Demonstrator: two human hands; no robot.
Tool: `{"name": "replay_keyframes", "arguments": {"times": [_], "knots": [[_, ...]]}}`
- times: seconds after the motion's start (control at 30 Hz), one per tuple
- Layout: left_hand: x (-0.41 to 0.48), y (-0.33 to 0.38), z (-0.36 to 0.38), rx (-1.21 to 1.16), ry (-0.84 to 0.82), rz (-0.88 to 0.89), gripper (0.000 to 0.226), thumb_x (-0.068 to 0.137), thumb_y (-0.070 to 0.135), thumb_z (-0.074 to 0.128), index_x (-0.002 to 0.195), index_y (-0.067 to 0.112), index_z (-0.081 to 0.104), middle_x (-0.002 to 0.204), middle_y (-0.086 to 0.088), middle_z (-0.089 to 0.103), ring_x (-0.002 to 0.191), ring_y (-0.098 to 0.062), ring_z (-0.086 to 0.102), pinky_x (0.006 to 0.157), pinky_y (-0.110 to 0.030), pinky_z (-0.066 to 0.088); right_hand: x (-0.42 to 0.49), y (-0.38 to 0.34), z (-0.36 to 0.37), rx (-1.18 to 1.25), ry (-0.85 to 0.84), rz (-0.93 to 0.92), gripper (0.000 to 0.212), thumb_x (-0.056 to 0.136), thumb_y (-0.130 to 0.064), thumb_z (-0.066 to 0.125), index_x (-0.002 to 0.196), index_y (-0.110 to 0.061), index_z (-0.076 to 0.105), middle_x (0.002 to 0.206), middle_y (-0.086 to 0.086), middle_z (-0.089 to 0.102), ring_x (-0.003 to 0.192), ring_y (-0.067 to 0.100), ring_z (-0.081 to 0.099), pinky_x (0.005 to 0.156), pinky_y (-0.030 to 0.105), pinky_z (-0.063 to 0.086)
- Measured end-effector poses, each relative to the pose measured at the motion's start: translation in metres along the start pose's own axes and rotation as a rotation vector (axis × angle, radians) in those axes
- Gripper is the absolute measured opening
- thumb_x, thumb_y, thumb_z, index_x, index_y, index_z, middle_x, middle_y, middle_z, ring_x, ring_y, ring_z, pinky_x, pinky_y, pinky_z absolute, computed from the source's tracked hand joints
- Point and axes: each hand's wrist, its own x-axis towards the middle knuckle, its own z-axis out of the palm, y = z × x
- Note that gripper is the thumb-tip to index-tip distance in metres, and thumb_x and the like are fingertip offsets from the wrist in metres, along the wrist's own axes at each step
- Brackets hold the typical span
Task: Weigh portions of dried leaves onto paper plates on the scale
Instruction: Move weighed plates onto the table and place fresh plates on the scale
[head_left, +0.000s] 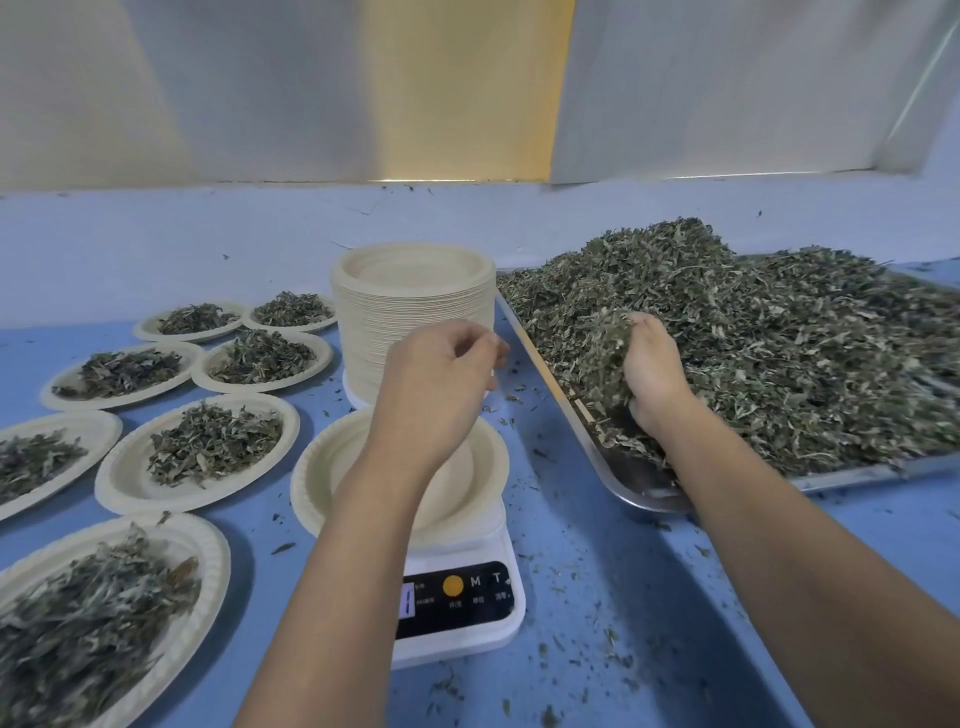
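On the blue counter (597, 571), the metal tray (639, 493) at 3 o'clock carries the heap of dried leaves (753, 338). Filled plates (119, 483) lie at 9 o'clock and the plate stack (410, 312) at 12. The central scale (457, 597) bears an empty paper plate (322, 467). The right hand (652, 374) curls round a handful in the heap. The left hand (441, 374) hovers loosely curled, apparently empty. Best to lift a modest amount, sprinkle it centrally, and keep the left hand off the plate.

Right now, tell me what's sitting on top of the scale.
One paper plate rests on the scale, and its visible part holds no leaves. The left forearm crosses over the plate's middle, so that strip is hidden.
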Motion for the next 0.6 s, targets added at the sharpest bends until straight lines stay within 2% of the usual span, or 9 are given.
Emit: {"name": "replay_keyframes", "arguments": {"times": [0.07, 0.2, 0.27, 0.37, 0.43, 0.47, 0.53, 0.57, 0.6], "knots": [[0.002, 0.002, -0.007, -0.042, 0.088, -0.018, 0.025, 0.090, 0.016, 0.051, 0.074, 0.024, 0.067, 0.073, 0.012, 0.069, 0.062, 0.001, 0.064, 0.063, -0.018, 0.046, -0.003, -0.010, 0.002, 0.254, -0.029, 0.163, 0.040, 0.103, -0.022, 0.024, 0.131, -0.021, 0.052, 0.120, 0.000, 0.058, 0.108, 0.023, 0.055, 0.092, 0.040, 0.044], [0.003, 0.004, -0.030, -0.051, 0.229, -0.017, 0.025, 0.089, 0.016, 0.050, 0.073, 0.023, 0.068, 0.074, 0.010, 0.071, 0.063, -0.001, 0.066, 0.070, -0.025, 0.049, -0.026, -0.033, 0.012, 0.484, -0.155, 0.234, 0.020, 0.098, -0.017, 0.045, 0.093, -0.015, 0.065, 0.079, 0.003, 0.070, 0.067, 0.021, 0.069, 0.063, 0.030, 0.054], [0.003, 0.001, -0.045, -0.118, 0.295, -0.040, 0.025, 0.088, 0.015, 0.050, 0.072, 0.020, 0.068, 0.074, 0.006, 0.072, 0.064, -0.004, 0.067, 0.070, -0.027, 0.049, -0.043, -0.045, 0.025, 0.556, -0.252, 0.235, 0.020, 0.097, -0.015, 0.047, 0.089, -0.012, 0.065, 0.071, 0.004, 0.071, 0.060, 0.021, 0.069, 0.057, 0.030, 0.057], [0.003, -0.002, -0.067, -0.291, 0.387, -0.113, 0.027, 0.088, 0.012, 0.048, 0.071, 0.018, 0.069, 0.071, 0.004, 0.073, 0.065, -0.010, 0.068, 0.066, -0.025, 0.050, -0.067, -0.055, 0.048, 0.597, -0.420, 0.213, 0.020, 0.097, -0.017, 0.048, 0.098, -0.011, 0.067, 0.077, 0.005, 0.072, 0.064, 0.019, 0.070, 0.057, 0.030, 0.058], [0.003, -0.004, -0.078, -0.352, 0.422, -0.137, 0.027, 0.089, 0.012, 0.047, 0.073, 0.016, 0.068, 0.071, 0.002, 0.073, 0.067, -0.013, 0.068, 0.060, -0.022, 0.048, -0.084, -0.056, 0.065, 0.511, -0.523, 0.140, 0.019, 0.098, -0.019, 0.048, 0.102, -0.015, 0.066, 0.079, 0.002, 0.074, 0.069, 0.016, 0.072, 0.056, 0.028, 0.057], [0.002, -0.004, -0.081, -0.365, 0.433, -0.142, 0.026, 0.089, 0.012, 0.047, 0.074, 0.015, 0.068, 0.072, 0.001, 0.073, 0.067, -0.013, 0.068, 0.057, -0.020, 0.048, -0.091, -0.055, 0.074, 0.417, -0.568, 0.074, 0.022, 0.099, -0.022, 0.045, 0.107, -0.017, 0.065, 0.088, 0.001, 0.075, 0.080, 0.015, 0.072, 0.063, 0.030, 0.059], [0.003, -0.003, -0.085, -0.387, 0.444, -0.156, 0.026, 0.089, 0.011, 0.047, 0.075, 0.013, 0.068, 0.073, -0.001, 0.074, 0.064, -0.012, 0.067, 0.052, -0.017, 0.047, -0.102, -0.048, 0.087, 0.137, -0.614, -0.149, 0.030, 0.103, -0.025, 0.035, 0.118, -0.017, 0.059, 0.114, 0.001, 0.067, 0.105, 0.010, 0.063, 0.092, 0.029, 0.052], [0.004, -0.002, -0.087, -0.406, 0.446, -0.172, 0.026, 0.090, 0.011, 0.047, 0.075, 0.013, 0.068, 0.071, -0.001, 0.073, 0.062, -0.011, 0.067, 0.051, -0.016, 0.046, -0.106, -0.044, 0.091, 0.006, -0.623, -0.290, 0.030, 0.104, -0.024, 0.032, 0.117, -0.015, 0.057, 0.116, 0.000, 0.063, 0.106, 0.002, 0.058, 0.096, 0.021, 0.043], [0.005, -0.001, -0.088, -0.430, 0.445, -0.193, 0.027, 0.090, 0.010, 0.046, 0.074, 0.013, 0.067, 0.068, 0.000, 0.073, 0.059, -0.010, 0.066, 0.050, -0.016, 0.046, -0.110, -0.040, 0.094, -0.102, -0.634, -0.420, 0.027, 0.105, -0.023, 0.031, 0.111, -0.013, 0.055, 0.108, 0.000, 0.060, 0.098, -0.002, 0.055, 0.090, 0.014, 0.039]]}}
